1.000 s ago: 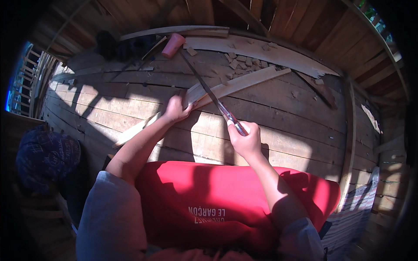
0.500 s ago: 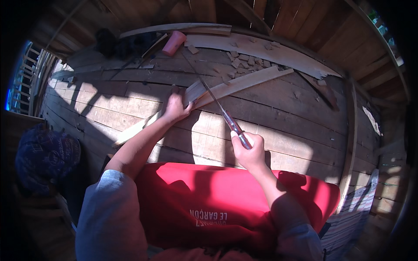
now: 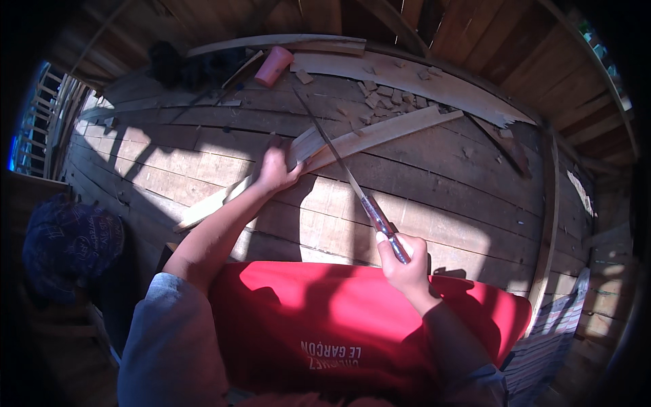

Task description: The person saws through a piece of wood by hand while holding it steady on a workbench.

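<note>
My right hand (image 3: 405, 261) is wrapped round the dark, shiny straight handle of a handsaw (image 3: 344, 165). Its long thin blade is seen nearly edge-on, so I cannot make out the teeth. The blade slants away to the far left, across the end of a short wood strip (image 3: 307, 144). My left hand (image 3: 275, 167) grips that strip, thumb on the near side and fingers beyond it, and presses it against a longer pale wood plank (image 3: 386, 134). This plank lies diagonally on the floor under the strip.
Several small cut wood blocks (image 3: 388, 99) lie beyond the plank. A pink cup (image 3: 274, 66) is tipped at the back, beside a wide pale board (image 3: 400, 71). Red cloth (image 3: 271, 325) covers my lap. A blue patterned cap (image 3: 74, 244) is at left, striped cloth (image 3: 546, 349) at right.
My right hand has drawn the handsaw back toward me and slightly right, its blade still crossing the strip. The left hand keeps its grip in about the same place.
</note>
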`<control>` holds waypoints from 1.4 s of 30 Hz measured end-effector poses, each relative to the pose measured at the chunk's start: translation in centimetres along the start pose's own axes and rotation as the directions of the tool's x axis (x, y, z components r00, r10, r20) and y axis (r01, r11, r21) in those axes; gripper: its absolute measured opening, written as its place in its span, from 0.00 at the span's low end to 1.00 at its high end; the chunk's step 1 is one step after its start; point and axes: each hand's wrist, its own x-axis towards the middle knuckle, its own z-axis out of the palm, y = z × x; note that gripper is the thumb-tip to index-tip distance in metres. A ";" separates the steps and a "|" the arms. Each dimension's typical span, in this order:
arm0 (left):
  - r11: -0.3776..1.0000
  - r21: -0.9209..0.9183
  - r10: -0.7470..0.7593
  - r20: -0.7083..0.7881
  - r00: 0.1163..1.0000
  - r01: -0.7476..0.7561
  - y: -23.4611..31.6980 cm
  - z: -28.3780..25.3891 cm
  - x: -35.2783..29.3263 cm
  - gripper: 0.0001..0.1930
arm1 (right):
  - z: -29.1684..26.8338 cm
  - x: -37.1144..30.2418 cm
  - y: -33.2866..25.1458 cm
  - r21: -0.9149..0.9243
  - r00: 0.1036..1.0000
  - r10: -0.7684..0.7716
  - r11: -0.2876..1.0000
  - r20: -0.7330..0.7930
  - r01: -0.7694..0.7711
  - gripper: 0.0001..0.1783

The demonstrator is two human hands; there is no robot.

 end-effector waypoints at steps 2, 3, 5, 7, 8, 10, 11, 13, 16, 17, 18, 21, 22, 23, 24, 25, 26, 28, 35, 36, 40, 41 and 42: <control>0.999 -0.044 -0.018 0.038 0.999 0.019 0.4 1.1 -1.0 0.34 | 2.1 1.9 2.0 0.004 1.000 -0.018 1.000 -0.023 0.018 0.21; 0.997 -0.067 -0.029 0.058 0.998 0.033 0.2 1.2 -0.6 0.34 | 3.6 3.6 1.8 -0.036 0.996 -0.083 0.996 -0.031 0.082 0.21; 0.998 -0.064 -0.023 0.062 0.998 0.027 0.7 1.1 0.6 0.35 | 5.0 5.1 0.5 -0.086 0.995 -0.090 0.993 -0.033 0.086 0.21; 1.000 -0.006 -0.005 0.038 0.999 0.005 1.2 0.9 0.7 0.35 | 3.0 2.9 1.5 -0.011 0.998 -0.046 0.999 -0.050 0.045 0.20; 1.000 0.017 0.008 -0.011 1.000 -0.008 -0.3 0.6 -0.3 0.35 | 1.7 1.2 0.5 0.007 1.000 0.011 1.000 -0.014 -0.011 0.20; 1.000 0.013 -0.012 0.023 1.000 0.012 0.2 0.2 -0.4 0.35 | -1.2 -1.6 0.2 -0.016 1.000 0.008 1.000 0.025 -0.008 0.21; 1.000 0.012 -0.025 0.039 0.999 0.024 0.5 0.0 -0.6 0.35 | -1.0 -1.1 0.6 -0.015 1.000 0.000 1.000 0.025 0.000 0.21; 0.998 -0.036 -0.046 0.025 0.999 0.047 0.5 0.3 -0.4 0.35 | 0.7 1.5 1.8 -0.016 0.999 -0.004 1.000 0.031 0.005 0.21; 0.999 -0.043 0.004 -0.012 1.000 -0.005 1.0 1.2 1.0 0.34 | 3.7 6.5 2.6 -0.007 0.992 -0.125 0.992 -0.016 0.125 0.21; 1.000 -0.025 0.017 -0.032 0.999 -0.018 0.8 1.2 1.3 0.34 | 3.6 6.7 2.8 -0.002 0.989 -0.149 0.989 -0.001 0.149 0.21; 1.000 -0.017 0.006 -0.034 0.999 -0.006 0.5 1.2 1.5 0.34 | 2.8 5.6 2.8 0.036 0.996 -0.092 0.995 -0.011 0.092 0.21; 0.999 -0.017 -0.047 -0.026 0.999 0.046 -0.5 0.4 -0.1 0.35 | 0.7 -0.9 1.6 -0.011 0.997 -0.074 0.997 0.001 0.074 0.18; 0.998 -0.050 -0.036 -0.025 0.999 0.035 -1.0 0.6 -0.1 0.35 | 0.5 -1.1 1.8 -0.031 0.997 -0.077 0.997 0.006 0.077 0.19; 0.996 -0.081 -0.027 -0.024 0.999 0.025 -1.4 0.8 -0.2 0.35 | 0.5 -1.2 2.2 -0.049 0.997 -0.081 0.995 0.015 0.082 0.19; 0.998 -0.055 -0.017 -0.065 0.998 0.013 -1.6 1.2 -0.4 0.35 | 1.5 0.4 2.7 -0.009 0.996 -0.086 0.996 0.019 0.087 0.21; 0.999 -0.039 0.003 -0.097 0.995 -0.007 -1.1 1.9 -0.4 0.35 | 2.9 2.9 3.1 0.026 0.997 -0.083 0.996 0.010 0.082 0.22; 0.999 -0.021 0.039 -0.134 0.990 -0.042 -0.6 2.4 0.4 0.36 | 3.8 4.8 3.3 0.012 0.992 -0.122 0.992 -0.020 0.122 0.22; 0.999 -0.023 0.039 -0.105 0.994 -0.042 -0.4 3.1 0.4 0.36 | 4.6 6.1 3.7 0.001 0.988 -0.153 0.988 -0.038 0.153 0.21; 0.999 -0.036 -0.022 -0.103 0.994 0.018 -1.6 1.7 -0.1 0.35 | 2.3 1.6 3.2 0.014 0.996 -0.089 0.996 -0.004 0.089 0.19; 0.999 -0.031 0.013 -0.140 0.990 -0.018 -1.1 2.6 0.2 0.35 | 2.9 4.2 3.7 0.016 0.993 -0.111 0.994 -0.031 0.111 0.19; 0.961 -0.217 -0.186 -0.046 0.982 0.172 -2.9 3.9 1.4 0.33 | 3.7 5.5 4.4 0.012 0.984 -0.176 0.984 -0.032 0.177 0.21; 0.967 -0.211 -0.153 -0.041 0.987 0.141 -2.4 3.5 0.9 0.32 | 2.8 3.5 4.3 -0.054 0.993 -0.121 0.991 0.006 0.121 0.21; 0.972 -0.200 -0.132 -0.038 0.991 0.122 -2.3 2.7 0.1 0.32 | 2.5 0.9 3.7 -0.017 0.993 -0.115 0.993 -0.003 0.115 0.21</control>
